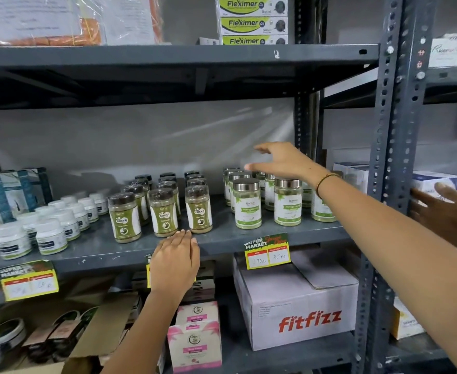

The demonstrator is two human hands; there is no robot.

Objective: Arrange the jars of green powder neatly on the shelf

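Two open hands (left [174, 261], right [282, 161]) near green-powder jars [247, 203] on shelf [141, 252].

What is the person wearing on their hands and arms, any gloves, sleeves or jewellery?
No gloves and no sleeves in view: both forearms are bare. The right hand has a thin dark cord bracelet with an orange-gold strand around its wrist. The left hand shows no ring, watch or band.

Headroom above the silver-lidded jars [265, 199] was generous up to the upper shelf [168, 58]. A clear lane of bare shelf board [219, 233] ran between them and the dark-lidded jars [162, 209]. The steel upright [392, 157] closed off the right. The right hand [281, 160] hovered open over the jars; the left hand [174, 261] covered the front edge.
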